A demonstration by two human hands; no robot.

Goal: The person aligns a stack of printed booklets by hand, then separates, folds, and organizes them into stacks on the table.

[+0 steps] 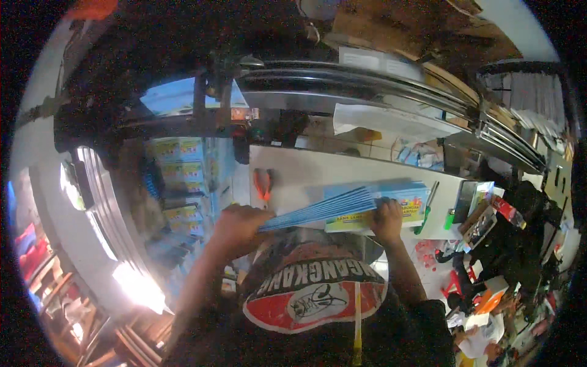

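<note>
Two hands span the blue sheets (318, 210) I'm watching remotely: the left hand (240, 226) has its fingers closed round the gathered end, probably to anchor it while the other end fans out. The right hand (386, 219) curls at the spread edges; whether it pinches, I cannot tell. Printed sheets (347, 224) lie beneath its fingers, orange-handled pliers (263, 185) beyond the left's.

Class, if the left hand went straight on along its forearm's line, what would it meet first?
Likely the orange-handled tool on the pale tabletop, just ahead of the left hand, which grips the blue sheets; depth is unclear.
</note>
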